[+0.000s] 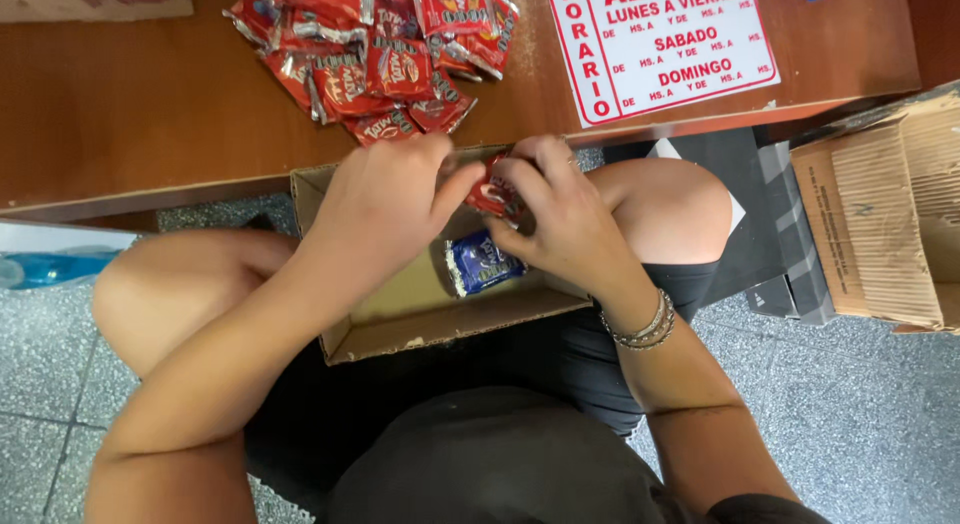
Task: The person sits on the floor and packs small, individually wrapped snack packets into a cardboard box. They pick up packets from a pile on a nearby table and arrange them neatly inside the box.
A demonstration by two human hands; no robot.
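Red snack packet (492,192): held between both hands above the open cardboard box (420,309) that rests on the person's lap, near the box's far edge where it meets the front edge of the wooden tabletop (130,104). The left hand (385,209) is curled over the packet from one side, thumb pressed toward it; the right hand (560,219) closes on it from the other side with the fingertips (510,174) pinched around its end. Both hands are narrow and occupied by this one packet; only a small part of the wrapper shows between them. Judged from its look, the packet is light, soft and crinkly, with a glossy film wrapper that is likely to slip under a loose hold and to crush if squeezed across the middle; the crimped end seals appear to be the firmest places to grip. Inside the box, just beneath the right hand, a blue packet (482,264) of similar build lies on the box floor toward the right wall. A beaded bracelet (645,327) sits on the right wrist. Farther away, a pile of red packets (370,54) lies on the tabletop near its front edge, directly beyond the box. A white sign with red lettering (665,44) lies flat toward the tabletop's right corner. A second cardboard box (880,224) stands on the floor at the right.
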